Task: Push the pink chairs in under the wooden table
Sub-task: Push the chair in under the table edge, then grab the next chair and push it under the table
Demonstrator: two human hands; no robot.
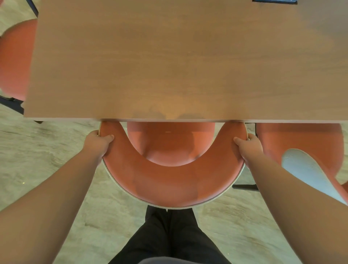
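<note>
A pink chair [172,180] with a curved, padded backrest stands right in front of me, its round seat partly tucked under the near edge of the wooden table [178,62]. My left hand [98,144] grips the left end of the backrest, thumb on top. My right hand [248,147] grips the right end the same way. A second pink chair [301,139] stands to the right, its seat partly under the table. A third pink chair [16,60] shows at the table's left end.
A pale, light-blue piece [308,169] lies across the right chair. Dark metal legs [244,187] show between the two near chairs. My black trousers [169,235] are just behind the chair. The floor is mottled beige. A dark object [275,1] sits at the table's far edge.
</note>
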